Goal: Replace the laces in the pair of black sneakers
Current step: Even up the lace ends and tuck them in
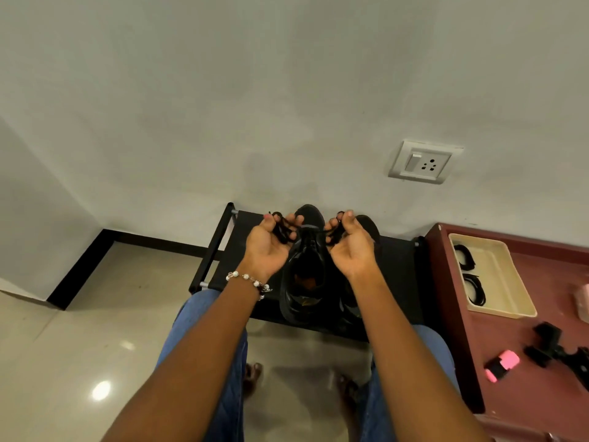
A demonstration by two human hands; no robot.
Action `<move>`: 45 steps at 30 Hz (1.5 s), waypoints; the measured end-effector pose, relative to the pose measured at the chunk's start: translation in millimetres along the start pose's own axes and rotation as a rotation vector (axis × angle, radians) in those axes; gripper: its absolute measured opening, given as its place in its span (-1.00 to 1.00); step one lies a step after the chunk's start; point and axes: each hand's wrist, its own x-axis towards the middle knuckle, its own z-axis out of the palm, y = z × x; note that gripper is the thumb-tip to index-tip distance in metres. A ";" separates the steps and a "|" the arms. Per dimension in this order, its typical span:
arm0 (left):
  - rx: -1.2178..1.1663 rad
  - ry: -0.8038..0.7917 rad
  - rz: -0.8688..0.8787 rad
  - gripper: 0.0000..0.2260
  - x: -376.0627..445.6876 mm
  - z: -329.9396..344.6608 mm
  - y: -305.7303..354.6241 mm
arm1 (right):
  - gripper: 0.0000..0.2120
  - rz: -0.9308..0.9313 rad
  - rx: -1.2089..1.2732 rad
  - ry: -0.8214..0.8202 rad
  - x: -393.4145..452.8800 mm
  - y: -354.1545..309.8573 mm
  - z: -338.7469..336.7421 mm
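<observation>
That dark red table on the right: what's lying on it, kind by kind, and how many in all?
On the dark red table, as far as the frame shows:
Cream tray: 1
Coiled black lace bundles in the tray: 2
Pink and black small object: 1
Black clamp-like gadget: 1
Pale pink item cut off at the frame edge: 1
Total: 6

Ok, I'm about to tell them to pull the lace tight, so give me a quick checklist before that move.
1. Left hand grips one lace end: ok.
2. Right hand grips the other end: ok.
3. Sneaker sits on the black rack: ok.
4. Lace threaded through every eyelet: cannot tell, too dark.
5. Ends equal in length: cannot tell.
6. Spare laces in the beige tray: ok.
</observation>
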 end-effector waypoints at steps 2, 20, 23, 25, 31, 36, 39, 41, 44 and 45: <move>0.165 0.034 0.082 -0.71 3.9 0.7 -0.6 | -0.80 -0.175 -0.319 0.021 2.2 1.6 -4.0; 2.261 -0.122 0.439 -0.71 24.7 -32.9 12.7 | -0.77 -0.500 -2.321 -0.079 5.7 -15.4 -44.1; 2.250 -0.035 0.425 -0.70 25.4 -38.1 10.4 | -0.78 -0.485 -2.290 0.002 6.9 -13.2 -48.5; 2.244 0.030 0.430 -0.71 26.0 -38.6 7.8 | -0.78 -0.488 -2.255 0.049 8.2 -11.3 -48.0; 2.102 0.047 0.336 -0.73 29.8 -41.4 17.7 | -0.79 -0.428 -2.121 -0.030 14.4 -16.8 -58.5; 1.750 0.214 0.044 -0.55 29.5 -38.9 26.2 | -0.78 -0.477 -1.917 -0.202 14.8 -15.2 -53.1; 1.965 0.422 0.040 -0.42 26.4 -43.7 26.5 | -0.74 -0.454 -1.956 -0.238 18.1 -12.2 -43.9; 2.240 0.633 0.175 -0.46 18.8 -40.9 24.6 | -0.68 -0.423 -2.107 -0.171 21.5 -11.6 -40.8; 2.288 0.607 0.475 -0.61 20.9 -34.2 23.3 | -0.66 -0.549 -2.179 0.082 20.4 -12.1 -34.7; 2.179 0.431 0.519 -0.68 24.8 -33.3 22.6 | -0.66 -0.632 -2.146 0.136 19.7 -10.9 -33.0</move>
